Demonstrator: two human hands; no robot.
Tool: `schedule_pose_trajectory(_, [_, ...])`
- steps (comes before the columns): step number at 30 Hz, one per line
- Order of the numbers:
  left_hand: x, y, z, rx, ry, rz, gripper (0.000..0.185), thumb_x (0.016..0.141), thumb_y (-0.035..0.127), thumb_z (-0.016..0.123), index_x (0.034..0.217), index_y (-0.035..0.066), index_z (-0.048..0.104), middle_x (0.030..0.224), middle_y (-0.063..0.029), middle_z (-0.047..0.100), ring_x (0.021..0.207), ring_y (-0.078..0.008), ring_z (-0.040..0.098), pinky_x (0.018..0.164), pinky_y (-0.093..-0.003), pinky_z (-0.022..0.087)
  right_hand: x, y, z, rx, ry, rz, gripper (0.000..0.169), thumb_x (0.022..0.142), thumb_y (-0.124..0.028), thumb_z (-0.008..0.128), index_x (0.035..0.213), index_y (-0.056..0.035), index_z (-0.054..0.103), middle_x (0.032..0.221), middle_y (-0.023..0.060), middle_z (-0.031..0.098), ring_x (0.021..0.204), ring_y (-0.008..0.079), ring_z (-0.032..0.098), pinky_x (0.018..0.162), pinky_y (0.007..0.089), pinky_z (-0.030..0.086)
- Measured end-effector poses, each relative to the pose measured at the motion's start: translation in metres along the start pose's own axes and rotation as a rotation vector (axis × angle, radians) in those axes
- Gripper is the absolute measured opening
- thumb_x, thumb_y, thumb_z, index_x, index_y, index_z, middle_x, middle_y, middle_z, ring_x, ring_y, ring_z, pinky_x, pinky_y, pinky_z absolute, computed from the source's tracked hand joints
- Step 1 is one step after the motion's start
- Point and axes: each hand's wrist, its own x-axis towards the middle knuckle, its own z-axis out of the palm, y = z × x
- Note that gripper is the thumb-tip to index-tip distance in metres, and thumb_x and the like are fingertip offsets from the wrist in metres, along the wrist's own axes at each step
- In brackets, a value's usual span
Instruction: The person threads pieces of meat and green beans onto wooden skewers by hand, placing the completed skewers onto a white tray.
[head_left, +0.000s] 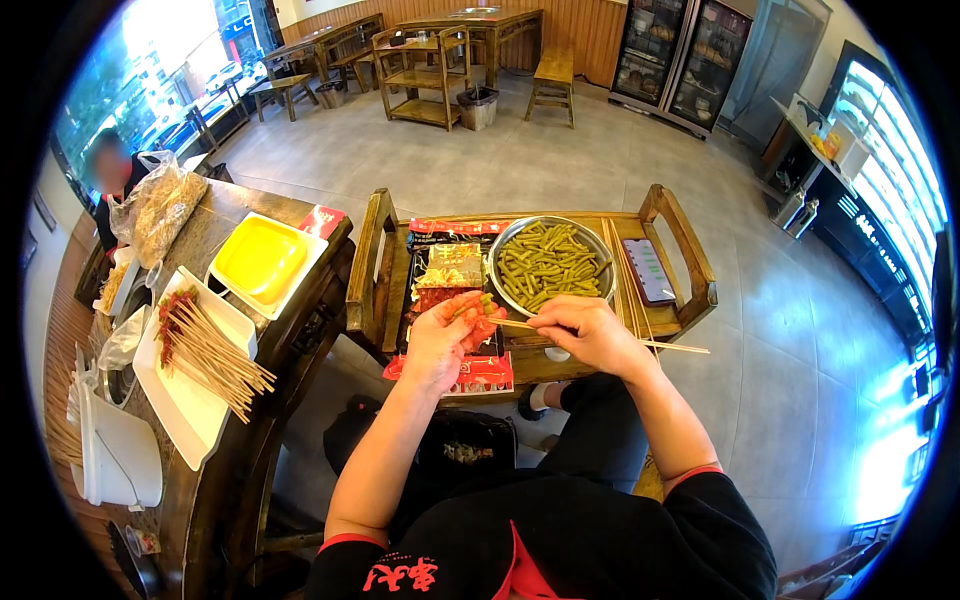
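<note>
My left hand (439, 334) pinches a short piece of green bean (487, 303) together with something thin and reddish (478, 330), which I cannot identify for sure. In my right hand (589, 330) is a thin bamboo skewer (514, 323), its tip pointing left at the left fingers; whether it pierces the bean is hidden. Just beyond the hands, a round metal bowl (613, 274) holds many cut green beans (551, 262). Beneath the left hand lies a printed black-and-red food packet (450, 274). Loose skewers (619, 262) lie to the right of the bowl.
A phone (649, 270) lies on the wooden cart (686, 315). On the left table stand a yellow tray (262, 255), a white tray (199, 420) with skewered red food (180, 311), a white bucket (124, 450) and a plastic bag (161, 202). A person (112, 172) sits behind. Below is a bin (469, 450).
</note>
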Motion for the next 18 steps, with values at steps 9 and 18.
schedule_pose_trajectory(9, [-0.002, -0.009, 0.004, 0.135, 0.087, 0.179, 0.027, 0.086, 0.005, 0.05, 0.11, -0.007, 0.045, 0.097, -0.0123, 0.055, 0.093, -0.0258, 0.059, 0.078, -0.0279, 0.05, 0.001, -0.001, 0.019, 0.056, 0.074, 0.134, 0.012, 0.076, -0.001, 0.059, 0.088, 0.0006, 0.062, 0.078, 0.009, 0.061, 0.067, 0.0178, 0.058, 0.059, 0.026, 0.045])
schedule_pose_trajectory(18, [-0.004, -0.018, 0.005, 0.731, 0.299, 0.555, 0.028, 0.082, -0.005, 0.043, 0.108, -0.007, 0.05, 0.1, -0.0124, 0.059, 0.089, -0.0132, 0.058, 0.076, -0.0233, 0.045, 0.003, -0.026, 0.041, 0.035, 0.244, 0.278, 0.011, 0.075, -0.002, 0.06, 0.086, 0.0005, 0.061, 0.074, 0.0128, 0.058, 0.064, 0.0247, 0.058, 0.058, 0.0293, 0.045])
